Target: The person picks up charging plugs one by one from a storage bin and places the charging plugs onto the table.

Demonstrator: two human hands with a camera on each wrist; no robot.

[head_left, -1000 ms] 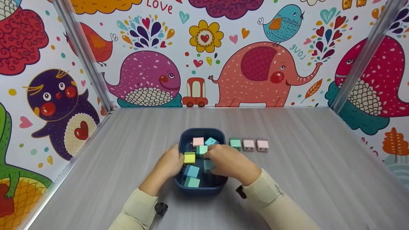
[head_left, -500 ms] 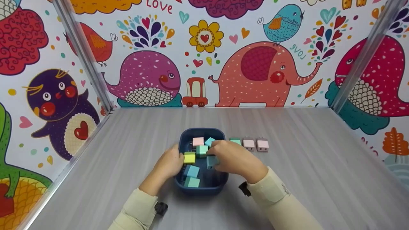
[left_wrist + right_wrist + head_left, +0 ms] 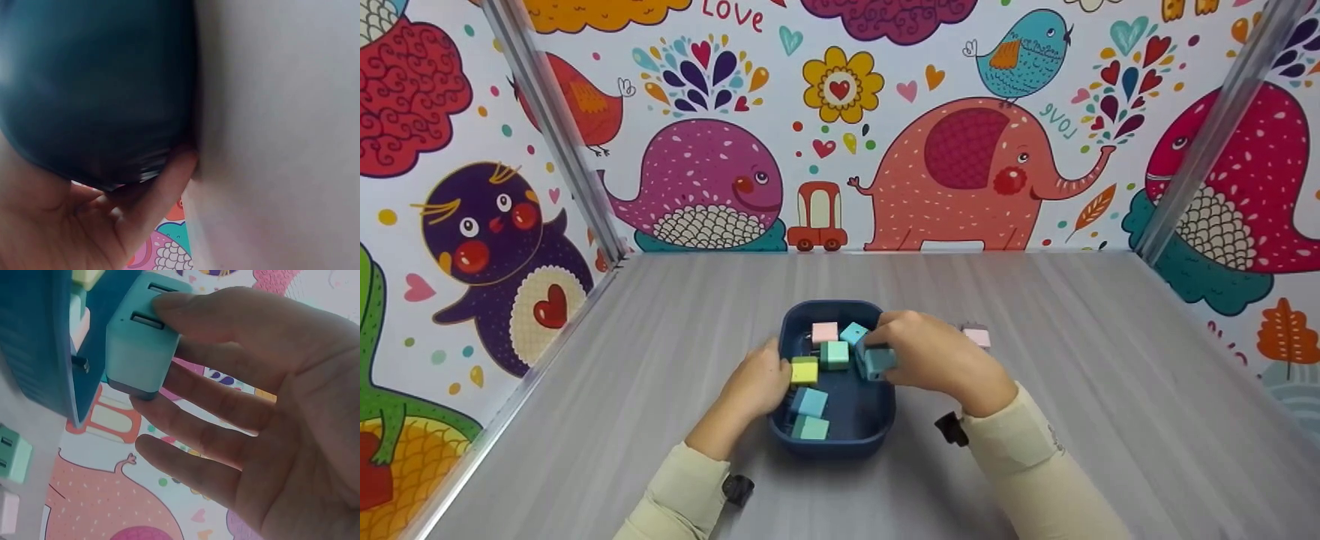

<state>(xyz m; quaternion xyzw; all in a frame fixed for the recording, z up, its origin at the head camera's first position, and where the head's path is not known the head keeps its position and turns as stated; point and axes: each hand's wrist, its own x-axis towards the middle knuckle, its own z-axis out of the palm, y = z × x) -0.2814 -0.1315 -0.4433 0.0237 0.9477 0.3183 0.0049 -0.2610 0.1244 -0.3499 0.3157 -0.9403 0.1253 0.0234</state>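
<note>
My left hand (image 3: 756,379) grips the left wall of a dark blue plastic bin (image 3: 832,450); in the left wrist view its fingers curl against the bin's outer side (image 3: 101,90). Over the bin's right rim, my right hand (image 3: 941,360) pinches a teal USB wall charger (image 3: 879,364) between thumb and fingers. Two USB ports show on that charger (image 3: 140,354) in the right wrist view. Still inside the bin lie a pink charger (image 3: 825,332), a yellow one (image 3: 805,370), and several blue and green ones, such as a green charger (image 3: 812,428).
Right of the bin, a pink charger (image 3: 976,336) stands on the grey table (image 3: 1072,390), partly behind my right hand. The right wrist view shows a green charger (image 3: 14,455) and a pink one (image 3: 8,512) beside the bin. Cartoon-printed walls (image 3: 697,180) enclose the table.
My right hand has lifted the teal charger and moved it rightward, from inside the bin to its right rim. It now covers part of the row on the table. The left hand stays put.
</note>
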